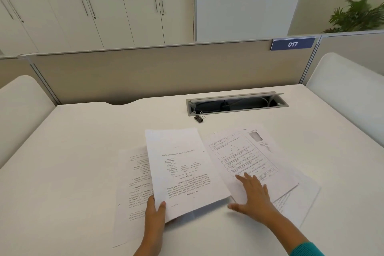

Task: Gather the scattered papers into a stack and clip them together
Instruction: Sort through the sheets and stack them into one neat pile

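Clearly the gathering was only begun. The left hand [154, 213] pinched the near corner of a diagram page [182, 170], lifting it off the white desk [72, 151]. Right of that page, the right hand [252, 194] lay flat and open on a tabled sheet [247, 156], with more sheets fanned under it. Left of the page lay a text sheet [133, 189], partly beneath it. Beyond the page, near the cable tray [236, 103], the binder clip [199, 118] sat untouched. Stacking, squaring and clipping remained.
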